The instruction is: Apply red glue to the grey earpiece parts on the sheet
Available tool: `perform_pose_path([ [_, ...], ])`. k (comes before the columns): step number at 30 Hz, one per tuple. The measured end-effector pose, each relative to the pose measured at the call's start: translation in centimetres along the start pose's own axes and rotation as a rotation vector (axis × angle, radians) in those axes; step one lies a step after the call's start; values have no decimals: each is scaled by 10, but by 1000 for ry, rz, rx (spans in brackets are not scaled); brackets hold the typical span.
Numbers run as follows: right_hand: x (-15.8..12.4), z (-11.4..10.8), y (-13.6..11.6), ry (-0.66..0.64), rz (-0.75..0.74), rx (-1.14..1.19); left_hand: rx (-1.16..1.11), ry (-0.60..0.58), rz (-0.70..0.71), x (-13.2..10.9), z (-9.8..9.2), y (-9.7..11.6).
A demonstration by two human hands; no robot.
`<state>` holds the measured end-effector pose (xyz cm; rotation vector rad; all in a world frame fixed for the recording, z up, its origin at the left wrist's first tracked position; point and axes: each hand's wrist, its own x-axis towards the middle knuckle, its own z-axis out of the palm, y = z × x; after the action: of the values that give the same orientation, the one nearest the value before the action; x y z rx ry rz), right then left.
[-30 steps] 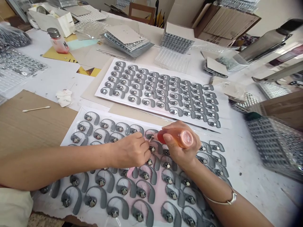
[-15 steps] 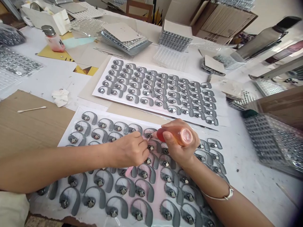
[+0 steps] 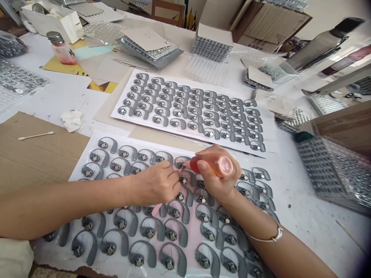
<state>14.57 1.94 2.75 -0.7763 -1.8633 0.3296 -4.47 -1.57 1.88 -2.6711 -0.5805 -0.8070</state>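
Note:
My right hand (image 3: 220,178) is wrapped around a small orange squeeze bottle (image 3: 216,166), its tip pointing left at a grey hook-shaped part (image 3: 182,162) in the top row of the near sheet (image 3: 87,154). My left hand (image 3: 159,183) is closed in a pinch right beside that tip, fingertips on the same part; what it pinches is too small to make out. The near sheet carries several rows of grey hooks with round metal centres. My right wrist wears a thin bracelet (image 3: 265,237).
A second sheet of smaller grey parts (image 3: 191,110) lies farther back. A cotton swab (image 3: 35,135) rests on brown cardboard at left, near a crumpled tissue (image 3: 71,119) and a pink bottle (image 3: 60,48). Clear blister trays (image 3: 327,170) stand at right; boxes and stacked trays crowd the back.
The view has drifted slightly, so everything sits a little lower-left to upper-left in frame. Both hands keep the same pose at the same part.

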Motion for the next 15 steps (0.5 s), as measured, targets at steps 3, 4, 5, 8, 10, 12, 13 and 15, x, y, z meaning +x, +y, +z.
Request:
perform_pose_path([
  [3,2,0,-2,9,-7,-10,0,6,-4,0,0,0],
  [4,2,0,-2,12,-6,-14,4,5,-3,0,0,0],
  [5,3,0,-3,16,-3,-18,8,0,-2,0,0,0],
  [8,4,0,-3,29,13,-22,16,-11,4,1,-1,0],
  [10,4,0,-2,33,17,-19,12,-9,6,0,-1,-1],
  [12,3,-1,-1,29,20,-14,6,-5,4,0,-1,-1],
  [13,3,-1,-1,28,22,-11,4,-6,5,0,0,0],
  [15,4,-1,-1,28,24,0,1,-8,6,-1,1,0],
])
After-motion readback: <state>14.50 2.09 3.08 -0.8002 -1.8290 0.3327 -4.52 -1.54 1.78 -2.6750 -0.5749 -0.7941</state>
